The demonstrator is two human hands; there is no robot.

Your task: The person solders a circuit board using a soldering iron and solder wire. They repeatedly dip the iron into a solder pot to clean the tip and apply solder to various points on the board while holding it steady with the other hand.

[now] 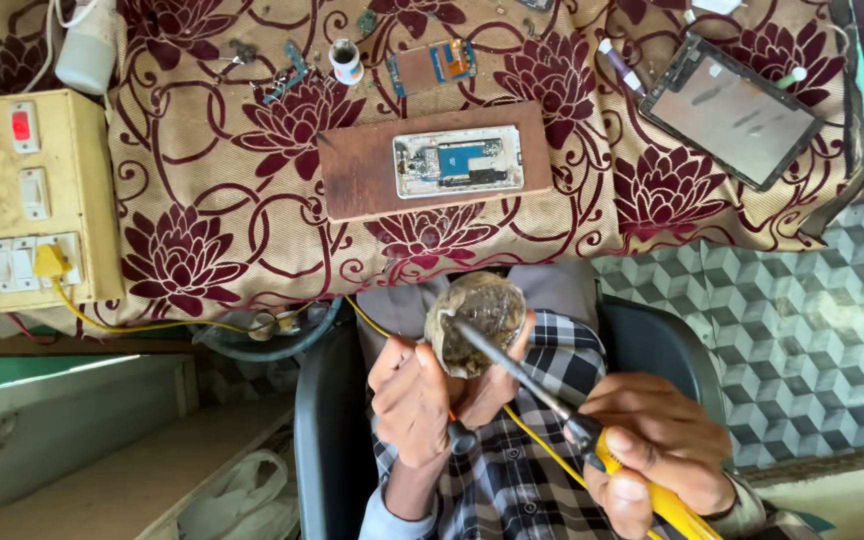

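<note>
Seen from above, a person in a checked shirt (527, 470) sits in a dark chair (327, 440) at a desk draped with a beige cloth (202, 180) patterned in dark red flowers. The left hand (414, 398) has its grip closed around a round, grimy tin (480, 322), held up in front of the chest and tilted toward the camera, just below the desk's near edge. The right hand (657, 450) has its grip wrapped tight around the yellow handle of a soldering iron (552, 400), whose dark metal shaft runs up and left so that its tip rests inside the tin. A thin yellow cord (532, 440) trails from the iron across the lap and up to a yellow plug (50, 260) in a cream switchboard (27, 200) at the left end of the desk. On the cloth, straight ahead of the hands, lies a brown wooden board (362, 170) carrying an opened phone (459, 160) with its circuit board showing. Beyond it lie a second small circuit board (432, 66) and a small white pot (346, 60). To the right lies a tablet (730, 110) with a dark frame and a grey screen. The floor (802, 320) at the right has grey cube-patterned tiles.
</note>
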